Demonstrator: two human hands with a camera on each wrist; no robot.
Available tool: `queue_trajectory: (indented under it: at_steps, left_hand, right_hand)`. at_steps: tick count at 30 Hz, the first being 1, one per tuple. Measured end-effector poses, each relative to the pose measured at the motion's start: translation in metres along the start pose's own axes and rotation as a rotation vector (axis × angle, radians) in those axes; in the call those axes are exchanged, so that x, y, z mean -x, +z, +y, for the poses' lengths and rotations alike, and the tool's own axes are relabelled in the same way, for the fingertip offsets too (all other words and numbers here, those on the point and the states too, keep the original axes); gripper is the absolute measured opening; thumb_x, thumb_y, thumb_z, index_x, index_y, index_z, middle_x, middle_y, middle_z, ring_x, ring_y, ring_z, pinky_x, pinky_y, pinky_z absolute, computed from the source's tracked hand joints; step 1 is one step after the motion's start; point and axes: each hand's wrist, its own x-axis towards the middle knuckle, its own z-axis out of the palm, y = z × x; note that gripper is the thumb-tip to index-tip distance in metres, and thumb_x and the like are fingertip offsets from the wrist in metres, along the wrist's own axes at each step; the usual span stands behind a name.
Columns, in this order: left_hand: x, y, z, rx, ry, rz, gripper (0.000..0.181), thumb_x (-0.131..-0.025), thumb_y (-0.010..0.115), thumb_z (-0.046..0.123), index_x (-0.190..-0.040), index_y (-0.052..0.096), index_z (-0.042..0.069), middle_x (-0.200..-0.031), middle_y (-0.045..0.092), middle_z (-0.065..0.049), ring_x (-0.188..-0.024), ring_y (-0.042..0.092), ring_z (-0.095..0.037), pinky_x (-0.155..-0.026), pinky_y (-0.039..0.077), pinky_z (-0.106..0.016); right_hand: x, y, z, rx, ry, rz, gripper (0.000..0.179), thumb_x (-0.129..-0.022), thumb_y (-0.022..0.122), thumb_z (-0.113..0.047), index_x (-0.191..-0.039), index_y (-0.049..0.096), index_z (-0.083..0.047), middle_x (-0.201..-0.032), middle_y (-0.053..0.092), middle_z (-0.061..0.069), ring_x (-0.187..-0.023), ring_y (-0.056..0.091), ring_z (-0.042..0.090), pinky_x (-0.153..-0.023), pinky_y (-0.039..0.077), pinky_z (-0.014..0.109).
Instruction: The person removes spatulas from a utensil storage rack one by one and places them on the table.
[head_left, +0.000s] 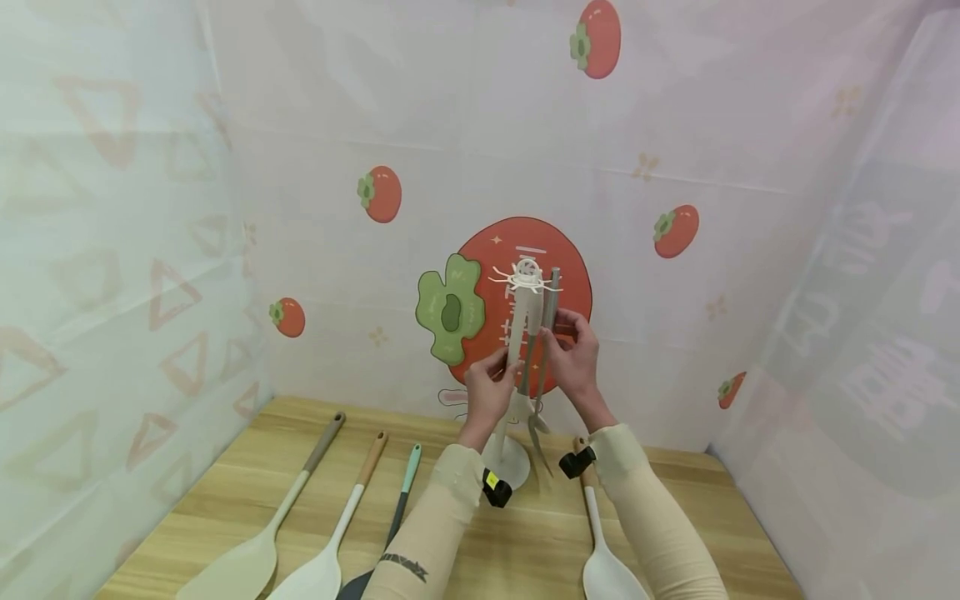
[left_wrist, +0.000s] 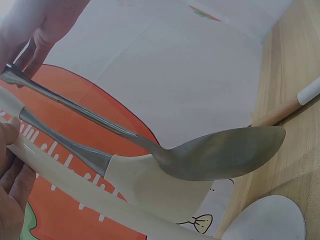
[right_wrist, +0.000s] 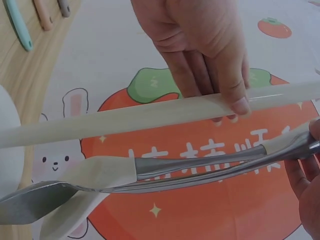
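Note:
In the head view a white utensil stand rises from a round base (head_left: 513,467) to a ring of hooks (head_left: 525,279). My left hand (head_left: 489,392) grips its pole (right_wrist: 125,117) between thumb and fingers. Beside it my right hand (head_left: 576,358) holds a metal serving spoon by its handle near the hooks; the steel bowl (left_wrist: 225,155) points down. Between pole and spoon hangs another utensil with a cream head (left_wrist: 150,182), a grey metal neck and a pale handle (head_left: 535,312). Its head is partly covered by the spoon in the left wrist view.
To the left on the wooden table (head_left: 525,542) lie a beige turner (head_left: 243,562), a white turner (head_left: 318,575) and a dark utensil with a teal handle (head_left: 411,471). At right lies a white utensil (head_left: 609,575) with a wooden handle. Printed sheets (head_left: 315,233) enclose the table.

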Motion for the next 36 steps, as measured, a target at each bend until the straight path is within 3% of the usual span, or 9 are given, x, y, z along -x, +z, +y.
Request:
queue_trajectory:
  at_steps: [5, 12, 18, 26, 36]
  left_hand:
    - [0.0, 0.001, -0.001, 0.004, 0.001, 0.002, 0.029, -0.093, 0.072, 0.001, -0.122, 0.073, 0.001, -0.113, 0.073, -0.022, -0.105, 0.072, -0.038, -0.088, 0.059, -0.053]
    - [0.0, 0.002, 0.001, -0.052, -0.029, -0.007, 0.029, -0.094, 0.073, 0.008, -0.123, 0.074, 0.007, -0.115, 0.074, -0.016, -0.106, 0.073, -0.028, -0.088, 0.061, -0.041]
    - [0.001, 0.001, 0.003, -0.059, -0.025, -0.011, 0.03, -0.094, 0.072, 0.006, -0.124, 0.073, 0.006, -0.116, 0.074, -0.016, -0.107, 0.073, -0.027, -0.088, 0.06, -0.038]
    - [0.001, -0.001, 0.001, -0.072, -0.036, -0.01, 0.032, -0.095, 0.072, 0.012, -0.127, 0.072, 0.006, -0.118, 0.074, -0.016, -0.108, 0.073, -0.027, -0.089, 0.06, -0.039]
    - [0.001, -0.002, -0.001, -0.064, -0.027, 0.0, 0.031, -0.094, 0.073, 0.008, -0.125, 0.072, 0.002, -0.113, 0.075, -0.017, -0.104, 0.074, -0.027, -0.087, 0.061, -0.038]
  right_hand:
    - [-0.002, -0.003, -0.001, -0.003, 0.009, 0.007, 0.034, -0.091, 0.069, 0.009, -0.122, 0.058, 0.018, -0.112, 0.062, 0.035, -0.097, 0.065, 0.039, -0.079, 0.06, 0.027]
    - [-0.001, -0.007, -0.003, 0.015, -0.001, 0.018, 0.035, -0.091, 0.069, 0.009, -0.122, 0.057, 0.019, -0.111, 0.062, 0.035, -0.094, 0.065, 0.035, -0.077, 0.06, 0.027]
    - [-0.001, -0.01, -0.003, 0.023, -0.004, 0.015, 0.035, -0.092, 0.069, 0.007, -0.123, 0.057, 0.018, -0.111, 0.061, 0.036, -0.095, 0.065, 0.035, -0.077, 0.06, 0.024]
    - [-0.001, -0.014, -0.004, 0.04, 0.008, 0.013, 0.036, -0.092, 0.07, 0.005, -0.124, 0.057, 0.017, -0.111, 0.063, 0.032, -0.094, 0.065, 0.027, -0.079, 0.061, 0.039]
    - [0.0, -0.017, -0.006, 0.03, 0.055, 0.016, 0.035, -0.093, 0.069, 0.005, -0.124, 0.057, 0.016, -0.111, 0.063, 0.03, -0.092, 0.062, 0.024, -0.076, 0.059, 0.018]
